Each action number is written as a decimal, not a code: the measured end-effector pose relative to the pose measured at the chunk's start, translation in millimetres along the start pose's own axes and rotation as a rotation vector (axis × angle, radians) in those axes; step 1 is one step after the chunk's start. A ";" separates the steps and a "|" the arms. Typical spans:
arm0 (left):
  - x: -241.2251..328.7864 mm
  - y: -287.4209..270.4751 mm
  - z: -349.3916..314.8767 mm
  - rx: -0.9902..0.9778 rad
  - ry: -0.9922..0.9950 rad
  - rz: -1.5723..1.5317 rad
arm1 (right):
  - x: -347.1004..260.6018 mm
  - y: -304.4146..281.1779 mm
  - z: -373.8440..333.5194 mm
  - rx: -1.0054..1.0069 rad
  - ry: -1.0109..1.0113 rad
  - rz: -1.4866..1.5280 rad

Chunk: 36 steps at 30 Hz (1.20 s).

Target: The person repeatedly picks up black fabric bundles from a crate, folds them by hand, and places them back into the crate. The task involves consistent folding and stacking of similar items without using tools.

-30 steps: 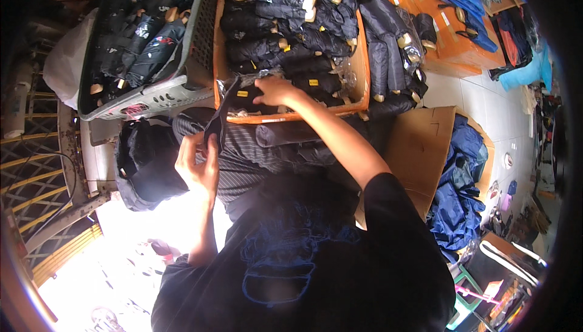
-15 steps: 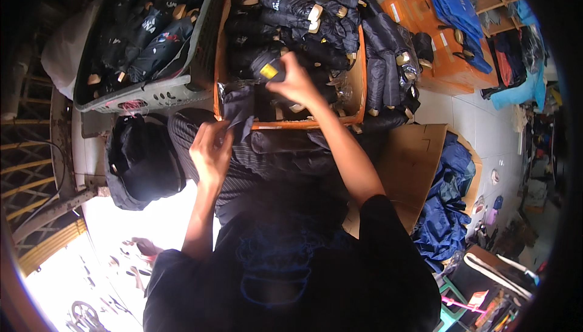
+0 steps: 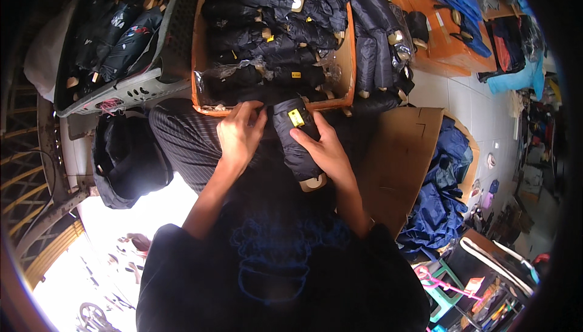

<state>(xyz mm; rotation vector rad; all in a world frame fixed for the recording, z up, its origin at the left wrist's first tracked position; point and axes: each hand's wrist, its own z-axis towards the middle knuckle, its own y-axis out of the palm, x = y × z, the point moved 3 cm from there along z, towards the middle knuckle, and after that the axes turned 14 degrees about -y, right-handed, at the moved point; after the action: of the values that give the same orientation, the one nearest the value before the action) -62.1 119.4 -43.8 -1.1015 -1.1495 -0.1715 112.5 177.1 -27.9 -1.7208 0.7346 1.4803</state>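
Observation:
In front of my body, my right hand (image 3: 325,150) grips a folded black umbrella (image 3: 300,161) with a yellow label and a pale wooden handle end that points toward me. Its thumb lies along the umbrella's side. My left hand (image 3: 240,132) is beside the umbrella's far end, fingers pinched together around dark material that I cannot make out against the black background. Just beyond both hands stands an orange-edged cardboard box (image 3: 214,112), filled with rows of similar black folded umbrellas (image 3: 267,31), some in clear plastic.
A grey plastic crate (image 3: 152,83) of dark umbrellas stands at the far left, with a black bag (image 3: 130,162) nearer. More umbrellas (image 3: 367,59) lie right of the box. An opened carton (image 3: 398,156) holds blue fabric (image 3: 434,204). Orange packages (image 3: 452,47) sit at far right.
My right hand has drawn the umbrella out of the box and toward me. My left hand has moved right, close to the umbrella; the black cloth it held no longer shows clearly.

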 end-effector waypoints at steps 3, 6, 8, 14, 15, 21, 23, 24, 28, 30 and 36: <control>-1.6 8.2 -0.7 -0.021 -0.022 0.021 | -0.9 -6.6 -10.7 -0.045 0.070 0.037; 2.7 14.3 -4.1 -0.052 -0.033 0.034 | 2.1 -8.9 -17.0 -0.105 0.116 0.082; 6.9 15.7 -8.1 -0.076 -0.029 0.034 | 6.6 -9.9 -18.6 -0.124 0.123 0.066; 9.2 15.4 -20.5 -0.140 0.053 0.007 | 19.0 -10.0 -17.6 -0.035 -0.004 -0.124; 9.0 15.2 -22.4 -0.150 0.056 -0.005 | 20.5 -9.5 -16.7 0.028 -0.029 -0.093; 3.6 20.0 -32.3 -0.203 -0.025 -0.177 | 16.6 -8.5 -16.2 0.002 -0.079 -0.092; 4.4 19.3 -32.0 -0.228 -0.117 -0.235 | 19.9 -8.6 -16.0 -0.007 -0.087 -0.046; 2.3 20.2 -31.7 -0.218 -0.114 -0.244 | 21.7 -9.9 -15.6 -0.006 -0.074 0.018; -15.1 21.6 -28.7 -0.171 -0.132 -0.258 | 18.8 -14.3 -18.8 0.076 0.052 0.304; -16.4 19.5 -28.5 -0.176 -0.169 -0.246 | 24.3 -19.5 -25.8 -0.059 0.189 0.732; -9.2 10.7 -31.8 -0.218 -0.070 -0.249 | 47.3 -12.2 -23.8 -0.366 0.331 0.854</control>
<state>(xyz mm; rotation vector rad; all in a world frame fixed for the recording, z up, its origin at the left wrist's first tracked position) -39.3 96.7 -56.9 -1.1593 -1.3527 -0.4643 143.8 166.3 -70.9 -2.0782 1.5986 1.9897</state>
